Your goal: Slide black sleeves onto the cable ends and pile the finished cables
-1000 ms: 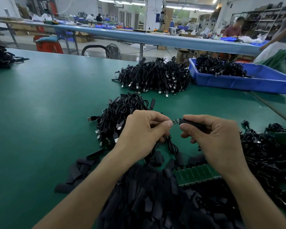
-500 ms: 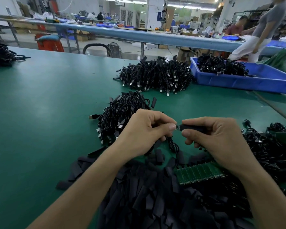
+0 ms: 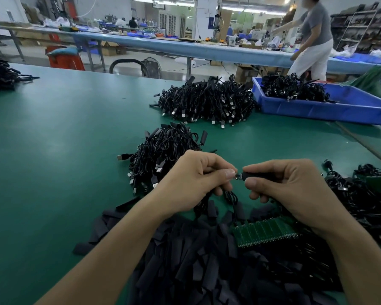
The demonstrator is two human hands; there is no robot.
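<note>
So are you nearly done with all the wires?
Not nearly. Done, it seems: the pile of cables just ahead of the hands. In hand: the right hand holds a black sleeve at the cable end pinched by the left hand. Left: a big heap of loose sleeves and tangled cables on the right.

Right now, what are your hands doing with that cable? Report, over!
Left grip pinching the cable end. Right grip holding a black sleeve at its metal tip, not fully on. Nothing in the way.
</note>
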